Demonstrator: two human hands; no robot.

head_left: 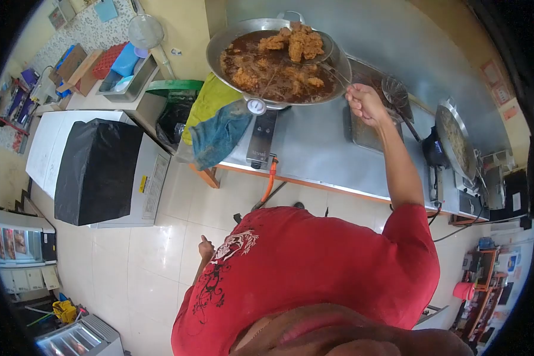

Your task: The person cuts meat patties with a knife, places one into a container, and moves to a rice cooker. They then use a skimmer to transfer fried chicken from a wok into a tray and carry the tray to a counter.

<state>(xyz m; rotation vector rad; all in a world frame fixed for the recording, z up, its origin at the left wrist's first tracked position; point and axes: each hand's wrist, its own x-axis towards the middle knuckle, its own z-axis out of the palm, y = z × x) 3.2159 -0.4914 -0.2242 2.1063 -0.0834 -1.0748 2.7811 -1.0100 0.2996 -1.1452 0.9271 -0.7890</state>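
My right hand (365, 104) reaches out over the steel counter (314, 148) and grips the thin wire handle of a skimmer (314, 50). The skimmer holds several pieces of golden fried chicken (299, 41) above the far side of a big wok (231, 41) full of dark, bubbling oil, where more pieces float. My left hand (206, 246) hangs beside my red shirt, above the tiled floor, with its fingers curled and nothing in it.
A gas burner with a dial (261, 127) sits under the wok, with an orange hose (270, 178) below it. Cloths (219, 127) hang off the counter's left end. A second wok (454, 139) stands at the right. A black-covered freezer (98, 169) is at the left.
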